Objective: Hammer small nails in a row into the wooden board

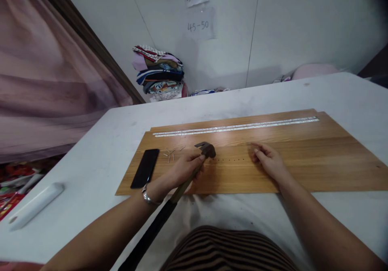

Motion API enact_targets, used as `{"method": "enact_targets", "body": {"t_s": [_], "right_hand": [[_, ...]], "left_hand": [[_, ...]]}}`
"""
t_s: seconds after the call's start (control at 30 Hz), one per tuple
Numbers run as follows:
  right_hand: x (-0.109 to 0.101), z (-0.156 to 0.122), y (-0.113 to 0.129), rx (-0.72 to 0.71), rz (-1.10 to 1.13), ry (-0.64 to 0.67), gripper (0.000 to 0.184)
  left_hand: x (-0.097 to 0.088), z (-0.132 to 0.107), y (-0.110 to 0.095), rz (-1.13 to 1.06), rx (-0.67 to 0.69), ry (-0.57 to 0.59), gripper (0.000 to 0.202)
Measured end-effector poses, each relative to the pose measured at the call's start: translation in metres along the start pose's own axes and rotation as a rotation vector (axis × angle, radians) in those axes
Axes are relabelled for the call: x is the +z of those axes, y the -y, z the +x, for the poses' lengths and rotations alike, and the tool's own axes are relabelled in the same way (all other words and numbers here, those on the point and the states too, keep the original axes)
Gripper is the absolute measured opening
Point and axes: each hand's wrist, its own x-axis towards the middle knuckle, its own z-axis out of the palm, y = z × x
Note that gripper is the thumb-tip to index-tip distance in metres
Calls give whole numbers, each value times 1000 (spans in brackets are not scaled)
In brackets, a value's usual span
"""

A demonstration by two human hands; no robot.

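Observation:
My left hand [188, 166] is wrapped round the handle of a claw hammer [207, 149], close below its dark metal head. The long handle slants down toward my body, its black grip at the bottom. My right hand [266, 157] is over the wooden board [303, 157], index finger stretched out and the other fingers loosely bent, with nothing visible in it. Between the two hands, a row of small dark dots [233, 159] runs along the board; I cannot tell whether they are nail heads or holes. Several loose nails [169, 156] lie left of the hammer head.
A black phone [144, 168] lies on the board's left end. Two silvery strips [236, 126] run along its far side. The board rests on a white table [91, 161], with a white bar-shaped object [38, 206] at left. Folded clothes [160, 70] are stacked behind.

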Motion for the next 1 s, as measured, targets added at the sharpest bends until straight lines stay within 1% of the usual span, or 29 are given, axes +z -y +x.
{"method": "enact_targets", "body": {"t_s": [0.2, 0.33, 0.53, 0.7, 0.83, 1.0], "right_hand": [[0, 0, 2, 22, 19, -8, 43], [0, 0, 2, 25, 9, 7, 43], [0, 1, -2, 1, 43, -9, 39], [0, 2, -3, -5, 33, -10, 40], [1, 2, -3, 2, 48, -16, 38], [1, 1, -1, 3, 41, -11, 41]], "left_hand": [[2, 2, 9, 4, -25, 30, 38], [1, 2, 5, -1, -40, 23, 37], [-1, 2, 1, -9, 27, 13, 33], [2, 2, 5, -3, -22, 23, 34], [4, 2, 5, -2, -23, 20, 34], [0, 1, 3, 6, -6, 17, 35]]}}
